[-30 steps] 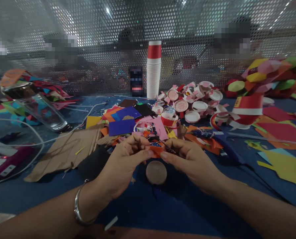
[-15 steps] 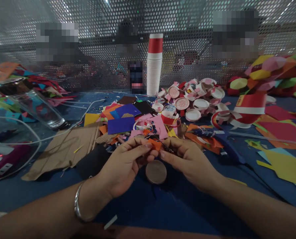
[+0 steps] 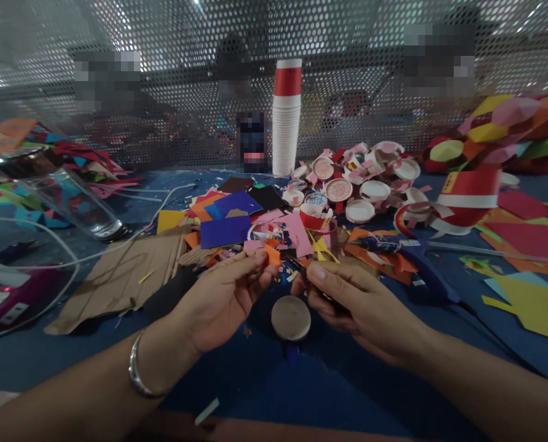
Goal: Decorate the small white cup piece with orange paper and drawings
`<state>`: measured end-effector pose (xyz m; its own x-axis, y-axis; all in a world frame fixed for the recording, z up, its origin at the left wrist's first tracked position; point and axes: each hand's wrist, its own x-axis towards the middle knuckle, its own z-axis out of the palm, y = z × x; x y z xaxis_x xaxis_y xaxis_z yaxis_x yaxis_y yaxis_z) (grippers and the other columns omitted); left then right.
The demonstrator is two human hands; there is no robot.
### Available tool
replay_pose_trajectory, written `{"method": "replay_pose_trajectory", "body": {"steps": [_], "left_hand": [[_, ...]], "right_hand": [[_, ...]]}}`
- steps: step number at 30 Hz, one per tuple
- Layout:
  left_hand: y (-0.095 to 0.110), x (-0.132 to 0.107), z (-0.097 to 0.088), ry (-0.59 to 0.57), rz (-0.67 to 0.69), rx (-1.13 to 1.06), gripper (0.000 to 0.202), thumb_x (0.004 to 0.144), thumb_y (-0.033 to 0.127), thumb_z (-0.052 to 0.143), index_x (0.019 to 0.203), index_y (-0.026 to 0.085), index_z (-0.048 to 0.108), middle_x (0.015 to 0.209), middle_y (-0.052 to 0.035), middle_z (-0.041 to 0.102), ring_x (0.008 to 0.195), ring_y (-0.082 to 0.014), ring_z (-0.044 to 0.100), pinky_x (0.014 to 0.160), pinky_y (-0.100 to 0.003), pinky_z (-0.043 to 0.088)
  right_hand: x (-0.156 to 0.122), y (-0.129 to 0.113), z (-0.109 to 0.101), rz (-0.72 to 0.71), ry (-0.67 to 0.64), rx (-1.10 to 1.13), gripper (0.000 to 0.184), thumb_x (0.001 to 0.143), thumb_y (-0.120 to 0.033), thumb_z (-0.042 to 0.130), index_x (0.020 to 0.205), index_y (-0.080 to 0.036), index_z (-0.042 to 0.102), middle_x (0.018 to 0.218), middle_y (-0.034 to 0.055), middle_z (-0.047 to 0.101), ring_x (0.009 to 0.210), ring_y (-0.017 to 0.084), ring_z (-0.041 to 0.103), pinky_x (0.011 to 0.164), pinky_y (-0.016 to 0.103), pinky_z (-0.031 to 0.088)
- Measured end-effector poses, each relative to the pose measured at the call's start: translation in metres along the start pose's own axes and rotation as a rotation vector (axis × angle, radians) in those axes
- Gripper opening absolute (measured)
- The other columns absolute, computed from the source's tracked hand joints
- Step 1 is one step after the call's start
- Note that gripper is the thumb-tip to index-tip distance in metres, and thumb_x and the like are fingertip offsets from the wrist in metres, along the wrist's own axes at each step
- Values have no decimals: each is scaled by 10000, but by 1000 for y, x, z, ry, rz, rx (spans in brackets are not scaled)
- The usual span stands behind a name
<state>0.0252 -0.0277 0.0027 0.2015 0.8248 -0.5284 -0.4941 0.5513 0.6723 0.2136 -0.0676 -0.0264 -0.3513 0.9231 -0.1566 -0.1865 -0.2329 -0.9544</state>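
Parting our hands a little is what has just changed: a half-second ago the fingertips of both met around the small orange paper [image 3: 273,254], and now a gap lies between them. The paper is at the centre of the frame, held by our left hand [image 3: 228,294] alone, its thumb and fingers pinched narrowly on the near edge. Our right hand [image 3: 348,294] has drawn back slightly to the right of centre. Its fingers are curled around a dark, thin tool [image 3: 297,264], with the thumb laid along the top and the tip angled towards the paper. We take it for small scissors, but the fingers cover too much of it for us to be certain, and we cannot tell whether the tip touches the paper.

For the work in hand, we judge that this makes one hand the holder and the other the tool hand, with the paper now better exposed than when both hands covered it.

The round disc [image 3: 291,318] lies just below our hands, in the lower middle of the frame, where it was, and neither hand seems to touch it. Above it, loose scraps surround the blue card [image 3: 225,232]. The blue glue gun [image 3: 440,285] rests to the right of centre, near our right hand but apart from it.
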Motion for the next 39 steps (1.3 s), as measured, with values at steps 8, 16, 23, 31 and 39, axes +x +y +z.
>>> {"method": "replay_pose_trajectory", "body": {"steps": [8, 16, 23, 31, 39], "left_hand": [[2, 2, 1, 7, -19, -15, 330, 1020, 10, 492, 799, 54, 732, 674, -45, 715, 543, -72, 694, 531, -115, 596], [2, 0, 0, -6, -17, 9, 319, 1009, -8, 489, 813, 61, 731, 677, -40, 703, 551, -75, 688, 532, -122, 598], [2, 2, 2, -3, -17, 19, 330, 1006, -22, 465, 820, 57, 726, 682, -42, 694, 545, -69, 673, 523, -116, 582], [-3, 1, -7, -136, 140, 87, 266, 994, 2, 515, 834, 62, 718, 694, -34, 688, 571, -72, 669, 564, -128, 582], [-10, 5, -14, -259, 446, 323, 77, 940, 142, 700, 866, 132, 721, 787, -11, 728, 728, -103, 716, 734, -175, 614]], "right_hand": [[-2, 0, -1, 36, -35, 47, 439, 960, -580, 652, 858, -154, 677, 589, -83, 378, 450, 30, 251, 428, 229, 112], [-1, 1, -2, 43, -64, 71, 441, 975, -572, 634, 863, -148, 684, 583, -86, 372, 442, 23, 249, 422, 221, 109], [-3, 0, -1, 47, -68, 91, 426, 976, -553, 644, 860, -146, 693, 578, -84, 379, 439, 17, 251, 416, 207, 113], [-3, -1, -1, 61, -83, 129, 427, 967, -555, 653, 858, -145, 699, 569, -87, 365, 439, 20, 237, 410, 200, 113], [-5, -2, -2, 66, -74, 150, 416, 977, -535, 647, 860, -140, 703, 569, -82, 381, 425, 13, 237, 399, 191, 101]]}}
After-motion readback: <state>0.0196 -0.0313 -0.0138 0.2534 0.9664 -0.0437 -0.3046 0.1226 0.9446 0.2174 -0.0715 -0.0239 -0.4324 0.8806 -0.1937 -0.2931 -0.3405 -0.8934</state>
